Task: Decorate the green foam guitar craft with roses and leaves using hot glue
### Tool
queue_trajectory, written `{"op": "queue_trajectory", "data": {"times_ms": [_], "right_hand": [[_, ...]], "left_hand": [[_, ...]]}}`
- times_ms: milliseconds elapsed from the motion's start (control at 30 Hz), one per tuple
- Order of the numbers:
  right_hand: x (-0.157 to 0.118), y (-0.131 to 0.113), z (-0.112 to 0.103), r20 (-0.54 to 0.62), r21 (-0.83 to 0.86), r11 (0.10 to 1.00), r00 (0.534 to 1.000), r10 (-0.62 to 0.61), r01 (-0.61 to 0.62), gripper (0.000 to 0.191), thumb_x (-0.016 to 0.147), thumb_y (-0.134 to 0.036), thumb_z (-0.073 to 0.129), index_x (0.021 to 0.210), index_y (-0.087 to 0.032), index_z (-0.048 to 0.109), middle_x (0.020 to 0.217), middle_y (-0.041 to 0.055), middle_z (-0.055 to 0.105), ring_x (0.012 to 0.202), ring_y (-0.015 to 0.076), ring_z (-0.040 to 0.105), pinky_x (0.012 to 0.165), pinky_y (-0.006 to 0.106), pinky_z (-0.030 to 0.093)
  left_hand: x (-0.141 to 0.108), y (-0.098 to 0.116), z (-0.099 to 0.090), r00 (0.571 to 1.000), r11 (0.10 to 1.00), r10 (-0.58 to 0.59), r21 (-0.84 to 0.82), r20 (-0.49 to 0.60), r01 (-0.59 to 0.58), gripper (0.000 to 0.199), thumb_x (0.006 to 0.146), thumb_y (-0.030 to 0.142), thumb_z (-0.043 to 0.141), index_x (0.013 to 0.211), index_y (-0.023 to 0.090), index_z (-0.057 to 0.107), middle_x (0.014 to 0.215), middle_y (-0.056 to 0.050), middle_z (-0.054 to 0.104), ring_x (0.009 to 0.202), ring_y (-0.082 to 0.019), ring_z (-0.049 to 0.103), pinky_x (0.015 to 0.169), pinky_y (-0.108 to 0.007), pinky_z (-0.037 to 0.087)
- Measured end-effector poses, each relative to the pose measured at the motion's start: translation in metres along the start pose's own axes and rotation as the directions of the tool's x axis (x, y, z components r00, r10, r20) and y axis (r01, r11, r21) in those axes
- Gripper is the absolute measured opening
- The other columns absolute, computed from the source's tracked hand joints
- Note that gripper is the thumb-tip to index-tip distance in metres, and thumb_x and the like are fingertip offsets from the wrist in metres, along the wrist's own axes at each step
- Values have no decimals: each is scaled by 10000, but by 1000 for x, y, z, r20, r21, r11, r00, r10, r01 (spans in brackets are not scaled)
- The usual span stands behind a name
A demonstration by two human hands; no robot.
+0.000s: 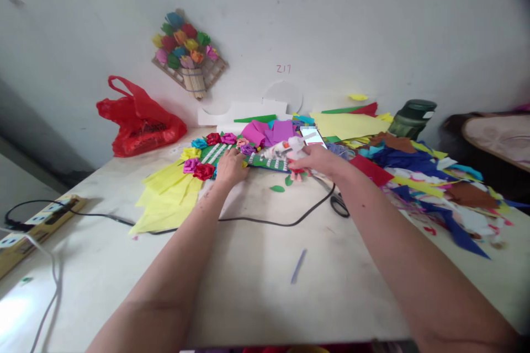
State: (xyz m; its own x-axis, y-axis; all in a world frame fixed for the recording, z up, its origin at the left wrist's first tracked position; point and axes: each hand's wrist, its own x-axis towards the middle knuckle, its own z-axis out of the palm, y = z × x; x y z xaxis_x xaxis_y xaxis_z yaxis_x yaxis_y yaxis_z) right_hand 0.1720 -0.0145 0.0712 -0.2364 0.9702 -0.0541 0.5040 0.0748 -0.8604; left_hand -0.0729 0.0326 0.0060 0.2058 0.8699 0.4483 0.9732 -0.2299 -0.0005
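Head camera view, looking forward and down: both my bare hands are over a pale table against a wall. Between them lies a green board with white stripes, its long axis running left to right across the far half of the table. Paper flowers are set along its left part, among them a red flower at the near left and a purple flower close to the middle.

My left hand is the nearer to those flowers, lying palm down over the board's near side. Its fingertips are partly hidden, so I cannot tell whether they pinch something or only rest there. My right hand is wrapped around what looks like a white glue gun, held above the right part of the board. The tool's long axis also lies roughly left to right; its nozzle points left, away from my right wrist, towards the purple flower and my left hand. The tip appears near that flower, but I cannot tell if they touch.

Two green leaves lie on the near side of the board.
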Motion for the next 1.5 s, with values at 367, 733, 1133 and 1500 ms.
{"op": "queue_trajectory", "data": {"times_ms": [367, 733, 1133, 1500], "right_hand": [[57, -15, 60, -83, 531, 843, 995, -54, 90, 142, 703, -203, 647, 806, -133, 578, 580, 2, 607, 431, 88, 540, 384, 171, 410], [93, -7, 94, -97, 516, 854, 995, -16, 64, 205, 744, -298, 599, 896, -167, 559, 606, -2, 606, 545, 137, 620, 514, 236, 488], [99, 4, 102, -100, 493, 869, 995, 3, 47, 315, 745, -346, 577, 1004, -168, 577, 649, 8, 603, 543, 135, 612, 521, 236, 469], [102, 6, 102, -98, 531, 847, 995, 29, 28, 297, 739, -332, 567, 985, -166, 559, 642, 3, 597, 534, 134, 609, 515, 232, 461]], "left_hand": [[-8, 1, -11, 997, 997, -71, 12, -17, 71, 277, 728, 361, 522, 942, 234, 642, 1027, -65, 594, 1016, -268, 470, 722, -347, 445], [-8, 2, -8, 998, 998, -64, 17, 22, 63, 305, 726, 355, 526, 996, 219, 559, 1049, -82, 573, 1033, -278, 471, 693, -342, 440], [-9, 3, -8, 997, 997, -27, 75, 67, 22, 285, 742, 294, 478, 990, 267, 617, 1048, -76, 533, 1000, -266, 459, 633, -319, 431], [-11, 1, -6, 999, 997, 0, 77, 45, -4, 275, 769, 304, 444, 949, 262, 647, 1058, -85, 522, 1004, -260, 458, 614, -304, 420]]}}
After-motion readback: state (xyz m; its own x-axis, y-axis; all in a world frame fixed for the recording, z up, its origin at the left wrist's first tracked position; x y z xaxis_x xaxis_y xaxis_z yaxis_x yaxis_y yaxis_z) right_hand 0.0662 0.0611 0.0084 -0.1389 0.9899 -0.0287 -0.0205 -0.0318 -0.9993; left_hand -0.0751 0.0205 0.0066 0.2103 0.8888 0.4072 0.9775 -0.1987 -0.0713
